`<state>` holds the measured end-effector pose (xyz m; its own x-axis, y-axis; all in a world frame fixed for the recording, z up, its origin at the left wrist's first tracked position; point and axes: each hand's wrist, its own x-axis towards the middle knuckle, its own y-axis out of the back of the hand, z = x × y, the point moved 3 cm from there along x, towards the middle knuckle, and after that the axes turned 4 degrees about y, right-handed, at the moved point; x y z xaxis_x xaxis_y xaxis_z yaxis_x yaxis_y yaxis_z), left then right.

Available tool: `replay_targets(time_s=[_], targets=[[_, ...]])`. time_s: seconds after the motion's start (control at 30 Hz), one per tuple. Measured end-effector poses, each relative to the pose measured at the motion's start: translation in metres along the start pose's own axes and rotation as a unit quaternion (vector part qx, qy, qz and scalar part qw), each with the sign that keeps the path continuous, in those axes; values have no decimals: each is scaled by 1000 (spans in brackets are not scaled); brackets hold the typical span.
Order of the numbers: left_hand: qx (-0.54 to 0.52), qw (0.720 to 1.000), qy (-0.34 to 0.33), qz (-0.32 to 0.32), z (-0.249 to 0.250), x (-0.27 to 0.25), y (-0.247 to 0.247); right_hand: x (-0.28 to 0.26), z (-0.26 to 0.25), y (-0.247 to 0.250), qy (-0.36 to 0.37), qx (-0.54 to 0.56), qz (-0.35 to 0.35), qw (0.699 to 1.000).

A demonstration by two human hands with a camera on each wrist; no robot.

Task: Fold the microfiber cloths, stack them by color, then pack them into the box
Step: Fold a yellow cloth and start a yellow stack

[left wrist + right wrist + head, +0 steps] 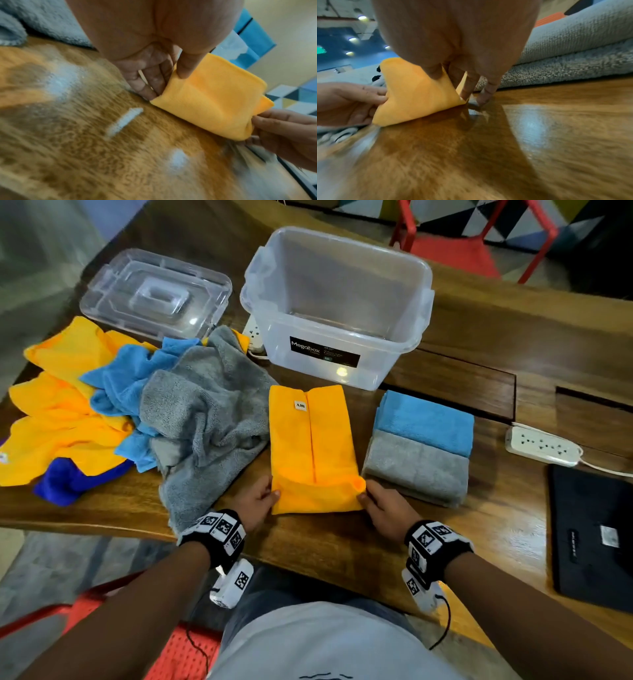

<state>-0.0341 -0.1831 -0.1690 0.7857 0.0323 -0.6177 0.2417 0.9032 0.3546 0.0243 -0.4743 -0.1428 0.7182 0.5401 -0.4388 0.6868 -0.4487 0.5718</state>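
An orange cloth (310,446) lies folded into a long strip on the wooden table (342,539), its near end turned up and over. My left hand (263,496) pinches the near left corner (173,81), thumb on top. My right hand (371,496) pinches the near right corner (436,79). Folded blue cloths (426,421) and folded grey cloths (416,467) lie stacked to the right. A clear plastic box (337,302) stands open behind the orange cloth. A loose heap of orange, blue and grey cloths (137,405) lies to the left.
The box's clear lid (156,292) lies at the back left. A white power strip (543,446) and a black pad (596,537) sit at the right. Another power strip (253,333) peeks out beside the box. Red chairs stand behind the table and below me.
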Motion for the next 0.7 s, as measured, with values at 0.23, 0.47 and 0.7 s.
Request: replay_targets(time_s=[0.23,0.47,0.7], targets=[[-102,993,21,-60,-7,1,6,7,0,1,-36,103,-51,993],[4,997,20,-76,-13,-9,14,5,-8,-12,-24,101,-47,993],[-6,997,60,-49,-8,-13,18,10,-9,-20,-58,67,-62,994]])
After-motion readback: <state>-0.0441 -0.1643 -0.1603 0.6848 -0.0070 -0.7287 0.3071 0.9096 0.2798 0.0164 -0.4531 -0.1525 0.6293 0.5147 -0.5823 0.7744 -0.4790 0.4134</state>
